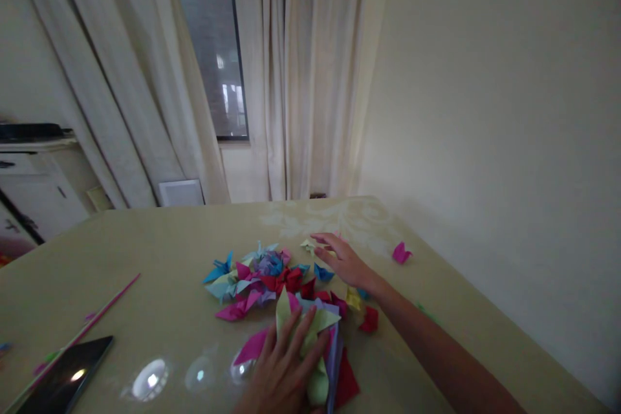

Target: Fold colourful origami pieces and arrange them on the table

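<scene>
My left hand [294, 352] lies with its fingers spread on a pale green folded paper piece [323, 320]. Under that piece is a stack of coloured paper [334, 356], with a red sheet [347, 378] poking out at the right. My right hand [344, 262] is stretched forward over the table, fingers apart, close to a small pale green folded paper [307, 246]. Just left of it is a pile of origami cranes [272, 265] in blue, pink, red, purple and green. A small blue folded piece [323, 273] sits below my right hand.
A pink folded piece [401, 253] stands alone near the table's right edge. Yellow [353, 299] and red [369, 320] pieces lie beside my right forearm. At left are a dark tablet-like device [72, 372] and a long pink stick [104, 308]. Curtains [310, 77] hang beyond the table [160, 252].
</scene>
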A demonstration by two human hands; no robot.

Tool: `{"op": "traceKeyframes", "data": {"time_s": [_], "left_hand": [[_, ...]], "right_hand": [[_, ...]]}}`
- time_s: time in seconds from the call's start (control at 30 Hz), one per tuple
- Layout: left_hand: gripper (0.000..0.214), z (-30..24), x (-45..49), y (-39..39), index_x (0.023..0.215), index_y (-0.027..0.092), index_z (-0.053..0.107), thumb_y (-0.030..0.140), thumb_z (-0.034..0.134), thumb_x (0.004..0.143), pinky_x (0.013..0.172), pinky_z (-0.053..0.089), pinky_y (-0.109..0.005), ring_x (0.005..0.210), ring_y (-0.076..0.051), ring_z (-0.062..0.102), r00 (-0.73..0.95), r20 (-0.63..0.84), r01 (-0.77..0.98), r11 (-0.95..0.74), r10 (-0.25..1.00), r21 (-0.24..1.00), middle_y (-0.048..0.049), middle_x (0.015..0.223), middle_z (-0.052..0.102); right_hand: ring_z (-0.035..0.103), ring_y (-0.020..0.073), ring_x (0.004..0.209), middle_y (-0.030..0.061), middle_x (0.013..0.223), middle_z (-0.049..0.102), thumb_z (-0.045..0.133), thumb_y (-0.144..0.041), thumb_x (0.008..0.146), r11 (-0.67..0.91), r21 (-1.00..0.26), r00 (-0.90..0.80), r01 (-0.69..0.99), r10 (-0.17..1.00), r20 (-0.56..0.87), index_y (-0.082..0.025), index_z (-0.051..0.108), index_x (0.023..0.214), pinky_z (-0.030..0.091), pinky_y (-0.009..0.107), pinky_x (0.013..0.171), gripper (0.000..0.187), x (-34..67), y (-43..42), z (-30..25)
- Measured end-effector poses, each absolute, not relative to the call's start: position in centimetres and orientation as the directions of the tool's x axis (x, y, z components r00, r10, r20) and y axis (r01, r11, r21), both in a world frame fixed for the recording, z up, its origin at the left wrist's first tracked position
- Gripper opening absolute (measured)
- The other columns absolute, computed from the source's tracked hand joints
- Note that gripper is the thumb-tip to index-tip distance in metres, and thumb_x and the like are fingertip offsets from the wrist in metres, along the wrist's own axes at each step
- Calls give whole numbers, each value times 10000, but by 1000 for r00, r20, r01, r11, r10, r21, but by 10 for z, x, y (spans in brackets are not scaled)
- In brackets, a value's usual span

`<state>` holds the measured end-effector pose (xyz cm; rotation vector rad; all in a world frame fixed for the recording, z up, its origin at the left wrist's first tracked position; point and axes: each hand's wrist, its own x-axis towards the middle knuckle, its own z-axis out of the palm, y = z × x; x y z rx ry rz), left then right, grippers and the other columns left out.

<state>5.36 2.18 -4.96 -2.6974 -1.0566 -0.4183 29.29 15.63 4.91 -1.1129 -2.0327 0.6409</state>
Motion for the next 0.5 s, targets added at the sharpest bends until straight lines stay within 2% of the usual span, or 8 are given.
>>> {"op": "traceKeyframes", "data": {"time_s": [0.07, 0.13, 0.23, 0.3, 0.37, 0.4, 0.5], "left_hand": [[1005, -34, 78, 33, 1689, 353, 276, 584, 755, 837, 1160, 414, -699, 1561, -452, 346, 720, 259, 672, -740, 644, -29, -104, 1772, 275], [870, -19, 99, 50, 1674, 334, 316, 527, 691, 913, 1234, 321, -692, 1600, -391, 287, 744, 217, 647, -763, 632, 2, -70, 1786, 244], [692, 2, 120, 83, 1615, 330, 432, 480, 635, 971, 1266, 283, -660, 1597, -347, 308, 730, 209, 661, -750, 650, 25, -53, 1769, 309], [642, 17, 123, 109, 1600, 354, 453, 456, 613, 988, 1262, 272, -669, 1598, -348, 308, 654, 209, 738, -674, 727, 32, -40, 1764, 323], [634, 29, 114, 134, 1614, 351, 436, 442, 582, 1004, 1269, 214, -692, 1611, -357, 276, 555, 209, 819, -573, 806, 37, -44, 1771, 304], [644, 33, 105, 146, 1620, 317, 437, 449, 573, 1005, 1269, 168, -713, 1613, -376, 264, 517, 206, 843, -535, 831, 44, -76, 1768, 305], [753, 36, 67, 173, 1617, 222, 457, 528, 623, 950, 1209, 118, -817, 1575, -488, 300, 384, 142, 916, -395, 912, 63, -201, 1721, 366]], "right_hand": [[574, 303, 1401, 142, 1466, 638, 493, -630, 1061, 490, -679, -328, 547, 871, 364, -241, 645, 1426, 430, 535, 1208, 555, 325, 134, 56], [511, 345, 1461, 174, 1534, 585, 546, -622, 1038, 444, -631, -280, 637, 895, 347, -223, 658, 1428, 339, 593, 1255, 569, 355, 107, 54], [405, 429, 1537, 205, 1650, 461, 574, -695, 984, 205, -359, -123, 911, 963, 239, -251, 646, 1475, 286, 684, 1246, 666, 395, 65, 36], [295, 475, 1584, 190, 1723, 347, 626, -729, 933, 62, -231, -27, 971, 988, 154, -313, 568, 1557, 243, 734, 1236, 752, 416, 39, 22], [235, 474, 1605, 174, 1764, 251, 689, -697, 901, -10, -196, 27, 980, 996, 85, -346, 454, 1631, 265, 712, 1239, 844, 430, 19, 12], [239, 456, 1608, 169, 1775, 219, 710, -661, 900, -24, -205, 37, 979, 997, 63, -346, 397, 1659, 295, 676, 1244, 880, 434, 12, 8], [334, 384, 1590, 156, 1785, 191, 715, -573, 927, -1, -262, 11, 965, 999, 38, -339, 298, 1696, 355, 566, 1252, 907, 433, 6, 1]]}}
